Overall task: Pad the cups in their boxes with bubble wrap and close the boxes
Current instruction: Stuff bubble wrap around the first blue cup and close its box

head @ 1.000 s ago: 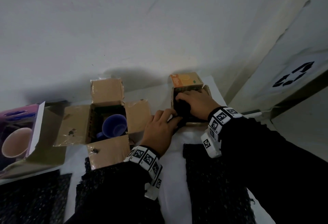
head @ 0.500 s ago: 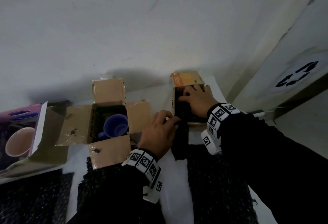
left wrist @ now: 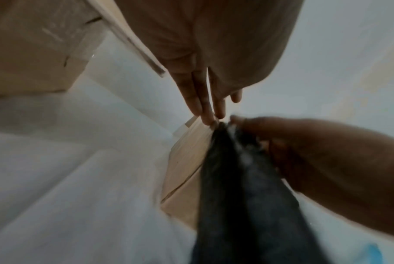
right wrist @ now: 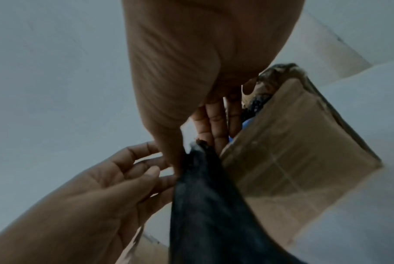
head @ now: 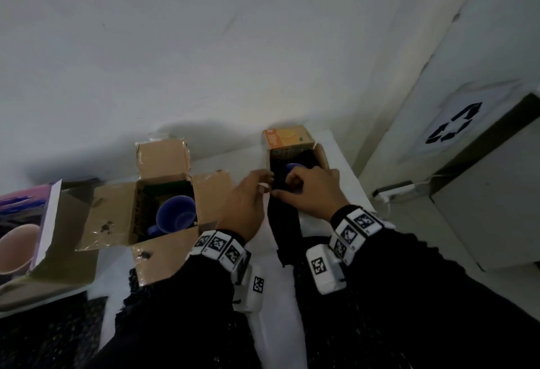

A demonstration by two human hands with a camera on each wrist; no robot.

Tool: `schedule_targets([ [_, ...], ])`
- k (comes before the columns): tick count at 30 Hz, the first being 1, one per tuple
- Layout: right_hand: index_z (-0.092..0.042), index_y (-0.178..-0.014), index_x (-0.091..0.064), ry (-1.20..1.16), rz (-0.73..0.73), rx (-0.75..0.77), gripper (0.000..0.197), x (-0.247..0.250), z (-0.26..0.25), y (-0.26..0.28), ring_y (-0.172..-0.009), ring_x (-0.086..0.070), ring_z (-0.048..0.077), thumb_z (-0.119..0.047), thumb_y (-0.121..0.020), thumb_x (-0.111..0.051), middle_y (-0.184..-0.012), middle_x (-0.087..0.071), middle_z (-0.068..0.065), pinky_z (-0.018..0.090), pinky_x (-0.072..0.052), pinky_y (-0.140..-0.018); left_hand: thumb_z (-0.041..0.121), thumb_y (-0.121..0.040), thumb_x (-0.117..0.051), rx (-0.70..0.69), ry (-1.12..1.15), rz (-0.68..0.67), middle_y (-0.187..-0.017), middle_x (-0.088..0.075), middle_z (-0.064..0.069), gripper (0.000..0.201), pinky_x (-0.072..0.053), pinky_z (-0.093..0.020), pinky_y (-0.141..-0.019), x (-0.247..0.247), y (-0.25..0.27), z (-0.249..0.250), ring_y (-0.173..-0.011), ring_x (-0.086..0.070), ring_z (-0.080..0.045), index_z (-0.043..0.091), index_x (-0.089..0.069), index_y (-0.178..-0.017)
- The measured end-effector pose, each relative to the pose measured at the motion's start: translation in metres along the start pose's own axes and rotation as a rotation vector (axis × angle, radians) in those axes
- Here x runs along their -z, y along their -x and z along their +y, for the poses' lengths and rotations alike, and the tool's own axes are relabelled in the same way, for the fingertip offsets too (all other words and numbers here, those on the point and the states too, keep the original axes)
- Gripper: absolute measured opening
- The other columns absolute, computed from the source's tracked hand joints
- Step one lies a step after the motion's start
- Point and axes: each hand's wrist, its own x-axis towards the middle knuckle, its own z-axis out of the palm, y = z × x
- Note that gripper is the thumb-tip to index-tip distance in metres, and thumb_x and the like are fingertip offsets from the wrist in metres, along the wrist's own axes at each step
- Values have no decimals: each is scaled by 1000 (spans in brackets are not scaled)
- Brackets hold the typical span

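Nearest, flat sheets of dark bubble wrap [head: 187,327] spread on the white tabletop [head: 271,310], this side of the small brown cardboard box with the orange printed lid flap [head: 287,139]. Above the sheets, both hands side by side at that box's near edge. Right hand [head: 311,190] pinching the top of a long dark strip of bubble wrap [head: 287,228] between thumb and fingers, the strip draped from the box mouth down over its near wall onto the tabletop. Left hand [head: 244,205] just left of the strip, fingers loosely spread and fingertips touching its upper edge beside the right thumb, not closed round it. Inside the same box, a blue cup [head: 293,167] partly visible behind dark wrap, with more wrap along the right inner wall. Left of that box, a larger brown cardboard box with four flaps folded out [head: 117,216], holding a blue mug [head: 175,216] lying tilted with its mouth facing up and toward the camera. Farther left again, a purple and white carton [head: 43,222] lying open with a pale pink cup [head: 14,247] in it. Behind everything, a white wall [head: 204,62].
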Motion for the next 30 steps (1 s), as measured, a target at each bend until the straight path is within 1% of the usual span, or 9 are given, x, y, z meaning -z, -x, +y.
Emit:
schedule_targets([
  [2, -33, -96, -58, -53, 5, -12, 34, -8, -3, 1, -98, -61, 17, -60, -76, -65, -94, -67, -11, 48, -38, -96, 6, -98, -43, 59, -35, 16, -103, -62, 11, 27, -38, 2, -68, 6, -3, 3, -74, -56, 16, 16, -52, -122],
  [6, -32, -115, -64, 43, 40, 9, 30, -7, -15, 2, -119, -47, 20, -26, -87, -59, -118, -64, -7, 39, -20, -99, 7, -100, -42, 106, 106, -4, -112, -63, 10, 27, -43, 0, -69, 7, -5, -1, -73, -55, 25, 14, -52, -124],
  [9, -36, -116, -63, 315, -42, 131, 31, 0, -23, 3, -116, -43, 23, -23, -92, -49, -119, -60, -4, 42, -21, -93, 5, -100, -41, 132, 197, -26, -115, -63, 6, 33, -51, -12, -79, 5, -7, -6, -81, -62, 12, 16, -51, -130],
  [13, -32, -117, -65, 544, -143, 234, 35, 10, -29, 3, -114, -41, 28, -21, -96, -40, -123, -48, 5, 49, -23, -99, 1, -95, -46, 3, -156, -107, -120, -55, 3, 46, -36, 1, -68, 10, -15, -10, -71, -53, 5, 27, -56, -131],
  [15, -31, -117, -65, 616, -147, 246, 36, 11, -30, 3, -115, -41, 30, -21, -97, -37, -125, -46, 7, 54, -19, -106, 9, -94, -48, -62, -416, -162, -122, -49, 3, 45, -34, -9, -68, 10, -23, -13, -77, -51, -7, 34, -57, -130],
  [18, -36, -123, -62, 621, -198, 208, 37, 11, -27, 4, -121, -37, 30, -24, -98, -37, -134, -42, 6, 52, -20, -106, 18, -94, -45, -112, -542, -235, -118, -46, -3, 39, -43, -33, -79, 9, -34, -11, -101, -51, -24, 34, -59, -127],
  [22, -33, -127, -58, 505, -125, 236, 38, 7, -20, 12, -121, -38, 27, -20, -95, -43, -132, -45, 1, 43, -22, -95, 27, -97, -41, -80, -557, -293, -117, -48, -7, 35, -46, -36, -78, 7, -42, -2, -97, -54, -27, 26, -60, -126],
  [26, -22, -130, -53, 408, -129, 245, 42, -3, -14, 18, -125, -38, 24, -11, -90, -47, -135, -48, -2, 40, -19, -88, 15, -94, -42, -49, -471, -320, -115, -55, -8, 39, -49, -38, -79, 1, -41, -8, -93, -58, -29, 21, -56, -130],
  [30, -30, -131, -55, 464, -140, 277, 41, 4, -13, 17, -124, -35, 28, -16, -94, -45, -132, -47, 0, 43, -23, -91, -1, -84, -43, -51, -544, -341, -118, -53, -6, 65, -43, -35, -69, 6, -41, -17, -99, -52, -28, 31, -35, -141],
])
